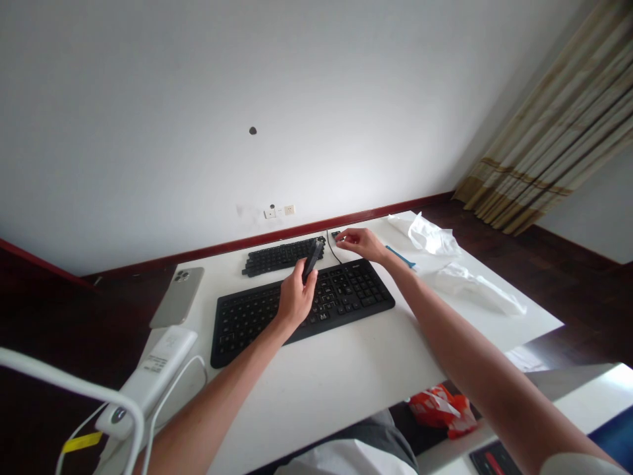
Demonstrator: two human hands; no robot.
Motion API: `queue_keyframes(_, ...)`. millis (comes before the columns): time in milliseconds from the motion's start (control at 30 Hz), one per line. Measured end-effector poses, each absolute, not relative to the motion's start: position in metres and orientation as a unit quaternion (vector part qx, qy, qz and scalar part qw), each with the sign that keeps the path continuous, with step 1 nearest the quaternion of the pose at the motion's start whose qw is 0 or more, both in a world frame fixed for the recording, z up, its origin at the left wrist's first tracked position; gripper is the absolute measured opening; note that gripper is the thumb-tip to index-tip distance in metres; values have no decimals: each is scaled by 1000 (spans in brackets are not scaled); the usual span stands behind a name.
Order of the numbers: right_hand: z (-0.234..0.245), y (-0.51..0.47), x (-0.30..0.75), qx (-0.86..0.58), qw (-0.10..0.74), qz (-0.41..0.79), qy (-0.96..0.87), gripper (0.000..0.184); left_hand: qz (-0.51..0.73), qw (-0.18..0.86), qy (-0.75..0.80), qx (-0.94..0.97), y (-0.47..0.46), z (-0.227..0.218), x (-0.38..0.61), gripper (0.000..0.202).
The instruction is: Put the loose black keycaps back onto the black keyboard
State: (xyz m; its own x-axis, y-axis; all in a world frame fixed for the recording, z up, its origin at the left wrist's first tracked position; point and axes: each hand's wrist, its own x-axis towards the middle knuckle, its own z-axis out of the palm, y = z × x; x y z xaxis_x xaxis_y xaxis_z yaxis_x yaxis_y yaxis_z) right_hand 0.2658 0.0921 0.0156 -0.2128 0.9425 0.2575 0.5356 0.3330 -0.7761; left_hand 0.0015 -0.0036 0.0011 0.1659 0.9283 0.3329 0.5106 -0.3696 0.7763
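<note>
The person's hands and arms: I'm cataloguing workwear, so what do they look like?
The left hand and right hand are ungloved, with slender fingers. Both forearms are bare. A pale, off-white cloth sleeve edges the right arm; any left sleeve is out of view.

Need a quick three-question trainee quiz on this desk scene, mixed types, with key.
1. Which hand grips the dark narrow tool?
2. True or false: the phone lies to the left of the large keyboard.
3. What lies just beyond that keyboard, on the wall side?
a) a red bag
b) rows of black keys
c) a curtain

Key:
1. The left hand
2. True
3. b
</note>
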Motion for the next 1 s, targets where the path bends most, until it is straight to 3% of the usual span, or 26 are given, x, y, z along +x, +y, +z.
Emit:
queue_keyframes(100,28,72,243,-381,322,431,-752,55,400,228,491,740,-5,2,3,36)
queue_keyframes(233,35,52,211,-300,326,527,-725,55,386,212,468,766,-9,3,5,40)
queue_keyframes(433,47,43,202,-322,369,486,-723,41,392,201,456,773,-11,4,5,40)
queue_keyframes(600,52,29,229,-426,483,424,-637,35,412,131,430,793,-12,5,7,52)
queue_keyframes(800,26,15,277,-445,618,440,-476,32,286,59,368,882,-37,11,22,41)
queue_keyframes(1000,17,13,277,-442,592,459,-493,41,195,56,335,920,-65,5,38,62)
